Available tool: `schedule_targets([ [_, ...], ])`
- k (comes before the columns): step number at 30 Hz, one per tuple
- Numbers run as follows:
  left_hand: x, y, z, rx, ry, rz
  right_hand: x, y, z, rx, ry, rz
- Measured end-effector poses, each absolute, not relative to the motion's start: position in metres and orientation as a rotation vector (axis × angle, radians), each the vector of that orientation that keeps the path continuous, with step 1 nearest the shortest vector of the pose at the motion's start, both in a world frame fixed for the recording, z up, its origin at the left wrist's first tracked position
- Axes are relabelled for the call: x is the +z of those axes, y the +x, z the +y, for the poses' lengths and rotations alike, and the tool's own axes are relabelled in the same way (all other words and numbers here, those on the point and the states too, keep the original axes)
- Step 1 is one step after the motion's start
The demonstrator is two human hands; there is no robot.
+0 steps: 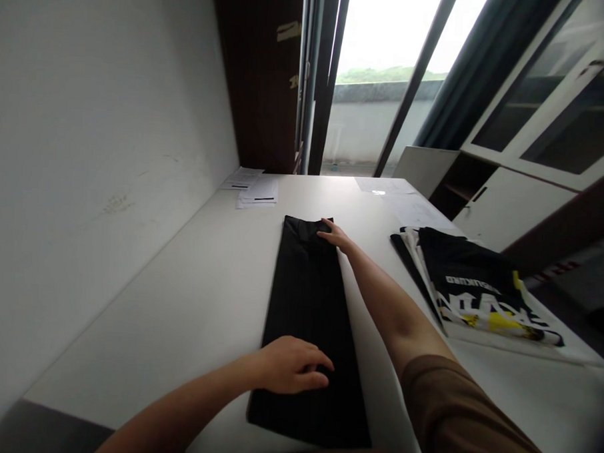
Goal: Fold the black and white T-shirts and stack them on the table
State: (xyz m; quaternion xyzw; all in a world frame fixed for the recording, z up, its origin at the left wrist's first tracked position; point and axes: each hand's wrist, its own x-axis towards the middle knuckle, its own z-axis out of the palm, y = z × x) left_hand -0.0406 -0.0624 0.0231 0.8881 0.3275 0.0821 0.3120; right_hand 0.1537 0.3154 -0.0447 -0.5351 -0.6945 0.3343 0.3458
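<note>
A long black folded garment (309,300), which looks like trousers, lies lengthwise on the white table (204,276). Over its near half is my left hand (296,366), palm down, its fingers slightly bent and apart from the thumb. I cannot tell whether that hand presses on the cloth. At the far end, my right hand (335,234) reaches out and touches the right corner with spread fingers. Some loose folds show in the cloth beside those fingertips. Neither hand has cloth visibly gripped.
Folded clothes (480,281), the top one black with white and yellow print, lie to the right. Papers (258,190) rest at the far left, and more sheets (408,201) at the far right. A wall (110,145) borders the table's left side; white cabinets (518,202) stand beyond the right.
</note>
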Motion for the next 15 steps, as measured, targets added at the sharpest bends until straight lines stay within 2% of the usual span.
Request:
schedule_targets([
  [3,0.011,-0.037,-0.056,0.269,2.413,0.943,-0.045,0.155,0.31,0.987,-1.379,-1.863],
  [9,-0.005,-0.039,-0.06,0.314,2.5,0.93,-0.052,0.16,0.309,0.895,-1.544,-1.821],
  [15,-0.01,-0.039,-0.062,0.355,2.499,0.926,-0.05,0.158,0.291,0.326,-1.8,-1.957],
])
